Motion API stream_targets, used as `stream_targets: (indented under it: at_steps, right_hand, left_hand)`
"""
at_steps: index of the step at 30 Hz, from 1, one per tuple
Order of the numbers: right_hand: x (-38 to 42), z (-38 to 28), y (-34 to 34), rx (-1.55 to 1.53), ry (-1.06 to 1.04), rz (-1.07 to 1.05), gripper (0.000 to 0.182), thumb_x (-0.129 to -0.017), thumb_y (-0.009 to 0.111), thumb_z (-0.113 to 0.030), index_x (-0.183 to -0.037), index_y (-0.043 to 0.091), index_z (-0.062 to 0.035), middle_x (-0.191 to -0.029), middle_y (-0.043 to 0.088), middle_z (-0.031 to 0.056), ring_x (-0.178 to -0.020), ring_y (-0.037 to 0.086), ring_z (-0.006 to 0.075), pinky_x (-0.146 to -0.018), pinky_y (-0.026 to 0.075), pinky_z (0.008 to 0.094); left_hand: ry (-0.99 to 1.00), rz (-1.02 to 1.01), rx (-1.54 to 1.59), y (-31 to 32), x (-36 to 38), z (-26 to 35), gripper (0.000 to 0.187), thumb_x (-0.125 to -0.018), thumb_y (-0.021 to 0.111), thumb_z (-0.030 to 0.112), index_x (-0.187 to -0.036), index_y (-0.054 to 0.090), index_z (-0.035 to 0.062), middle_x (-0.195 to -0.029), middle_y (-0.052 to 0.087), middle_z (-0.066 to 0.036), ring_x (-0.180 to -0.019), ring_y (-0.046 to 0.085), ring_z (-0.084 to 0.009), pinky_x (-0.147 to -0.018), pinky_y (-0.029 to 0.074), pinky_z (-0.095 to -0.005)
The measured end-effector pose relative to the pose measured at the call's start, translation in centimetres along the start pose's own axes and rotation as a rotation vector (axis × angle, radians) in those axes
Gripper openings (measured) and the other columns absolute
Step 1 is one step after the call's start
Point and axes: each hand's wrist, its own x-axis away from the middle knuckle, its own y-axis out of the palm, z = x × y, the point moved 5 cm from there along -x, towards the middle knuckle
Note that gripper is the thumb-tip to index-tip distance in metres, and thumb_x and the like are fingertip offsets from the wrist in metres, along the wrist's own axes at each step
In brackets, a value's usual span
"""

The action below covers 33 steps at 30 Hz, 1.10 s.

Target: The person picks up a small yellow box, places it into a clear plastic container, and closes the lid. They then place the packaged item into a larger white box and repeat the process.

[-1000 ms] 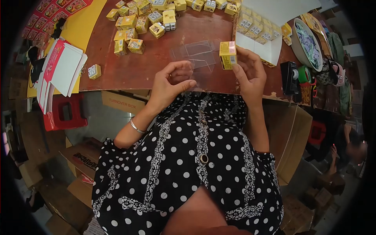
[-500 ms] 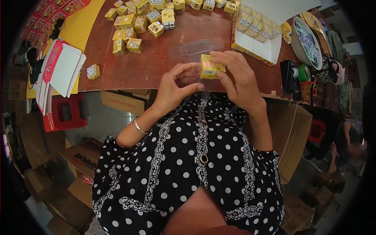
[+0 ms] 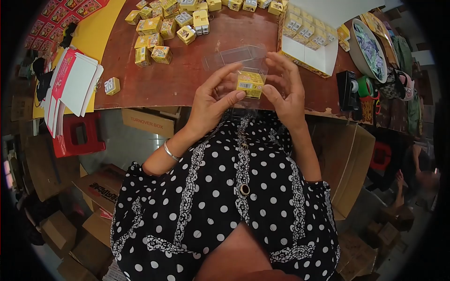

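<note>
A small yellow printed box (image 3: 250,85) with a barcode is between my two hands, close to the table's front edge. Clear plastic packaging (image 3: 244,110) surrounds it and extends below it towards my body. Curled around the left side of this plastic, my left hand (image 3: 212,97) grips it with the thumb in front and the fingers behind. At the right side is my right hand (image 3: 289,96), its thumb against the packaged box and its forefinger raised; its other fingers are partly hidden behind the plastic. Another clear plastic piece (image 3: 236,55) lies just beyond my hands.
Several yellow boxes and cube toys (image 3: 161,30) lie at the back. An open display carton (image 3: 307,61) holds rows of them. A tape dispenser (image 3: 347,91) and a basin of packets (image 3: 370,51) stand right. White-backed cards (image 3: 77,84) and one cube (image 3: 112,85) lie left.
The yellow box has gone down and in between my hands, inside the clear plastic. My right fingers have come off its top and spread to the right.
</note>
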Motion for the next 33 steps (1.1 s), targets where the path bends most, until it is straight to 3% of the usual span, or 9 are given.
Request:
stream_targets:
  at_steps: [2, 9, 11, 15, 18, 20, 23, 25, 33]
  right_hand:
    - [1.4, 2.1, 1.2, -0.353, 0.276, -0.192, 0.041, -0.095, 0.071, -0.014, -0.131, 0.055, -0.0002, -0.144, 0.055, 0.0133, -0.125, 0.058, 0.0206, -0.102, 0.05, 0.0364]
    - [2.1, 1.6, 1.3, -0.282, 0.106, -0.123, 0.035, -0.095, 0.068, -0.006, -0.126, 0.056, -0.0002, -0.14, 0.056, 0.0167, -0.127, 0.056, 0.0223, -0.106, 0.048, 0.0366]
    - [2.2, 1.7, 1.3, -0.459, 0.097, 0.018, 0.022, -0.094, 0.069, -0.006, -0.113, 0.058, -0.0001, -0.135, 0.059, 0.0166, -0.128, 0.055, 0.0231, -0.11, 0.044, 0.0386]
    - [1.4, 1.5, 0.7, -0.398, 0.036, 0.046, 0.015, -0.093, 0.071, -0.006, -0.101, 0.059, -0.0012, -0.129, 0.063, 0.0148, -0.125, 0.056, 0.0235, -0.112, 0.041, 0.0401]
    - [1.2, 2.1, -0.2, -0.277, -0.052, -0.155, 0.02, -0.091, 0.072, -0.002, -0.104, 0.058, -0.0006, -0.124, 0.062, 0.0143, -0.126, 0.054, 0.0232, -0.108, 0.043, 0.0393]
    - [1.1, 2.4, -0.1, -0.266, 0.078, -0.227, 0.021, -0.088, 0.074, 0.001, -0.104, 0.06, -0.0005, -0.118, 0.062, 0.0113, -0.119, 0.056, 0.0195, -0.103, 0.046, 0.0356]
    - [0.9, 0.8, 0.4, -0.353, 0.254, -0.201, 0.021, -0.088, 0.075, 0.002, -0.105, 0.062, 0.0004, -0.115, 0.062, 0.01, -0.113, 0.059, 0.0158, -0.098, 0.049, 0.0306]
    - [0.8, 1.0, 0.3, -0.304, 0.23, -0.187, 0.019, -0.089, 0.074, 0.003, -0.104, 0.063, 0.0011, -0.115, 0.063, 0.01, -0.108, 0.061, 0.0142, -0.094, 0.051, 0.0282]
    - [0.4, 1.7, -0.1, -0.295, 0.261, -0.129, 0.005, -0.091, 0.072, 0.003, -0.096, 0.07, 0.0037, -0.104, 0.068, 0.0096, -0.092, 0.066, 0.0112, -0.082, 0.054, 0.0232]
  left_hand:
    - [-0.036, -0.026, -0.025, 0.1, -0.1, -0.3, 0.053, -0.094, 0.071, 0.002, -0.143, 0.052, 0.0032, -0.123, 0.059, -0.007, -0.115, 0.064, -0.0177, -0.093, 0.06, -0.0304]
    - [0.079, -0.113, -0.064, 0.5, -0.3, -1.2, 0.038, -0.093, 0.071, 0.001, -0.129, 0.058, 0.0028, -0.137, 0.053, -0.008, -0.118, 0.063, -0.0185, -0.094, 0.059, -0.0298]
    - [0.064, -0.116, -0.006, 0.7, -0.6, -0.8, 0.039, -0.092, 0.071, 0.001, -0.128, 0.057, 0.0031, -0.139, 0.052, -0.009, -0.118, 0.063, -0.019, -0.094, 0.059, -0.0298]
    - [0.052, -0.111, 0.074, 0.9, -0.8, 0.0, 0.051, -0.09, 0.073, -0.002, -0.136, 0.05, 0.0037, -0.143, 0.051, -0.011, -0.118, 0.063, -0.019, -0.094, 0.059, -0.0305]
    - [0.051, -0.106, 0.013, 1.2, -0.6, 0.4, 0.056, -0.09, 0.073, -0.002, -0.139, 0.048, 0.0037, -0.141, 0.054, -0.013, -0.116, 0.064, -0.0183, -0.094, 0.059, -0.0302]
    - [0.057, -0.098, -0.041, 1.2, -0.3, 0.4, 0.056, -0.089, 0.074, -0.002, -0.139, 0.048, 0.0034, -0.137, 0.057, -0.014, -0.114, 0.065, -0.0179, -0.093, 0.058, -0.0299]
    - [0.044, -0.092, -0.131, 1.2, 0.0, 0.1, 0.059, -0.089, 0.074, -0.002, -0.141, 0.047, 0.0035, -0.126, 0.065, -0.014, -0.109, 0.067, -0.0171, -0.094, 0.057, -0.0289]
    - [0.035, -0.082, -0.139, 1.4, 0.1, 0.0, 0.06, -0.09, 0.074, -0.002, -0.142, 0.046, 0.0031, -0.12, 0.068, -0.013, -0.106, 0.068, -0.0166, -0.093, 0.056, -0.0286]
    - [-0.012, -0.099, -0.118, 1.5, 0.2, -0.3, 0.057, -0.091, 0.071, -0.003, -0.142, 0.048, 0.004, -0.123, 0.066, -0.012, -0.11, 0.068, -0.0178, -0.096, 0.055, -0.0296]
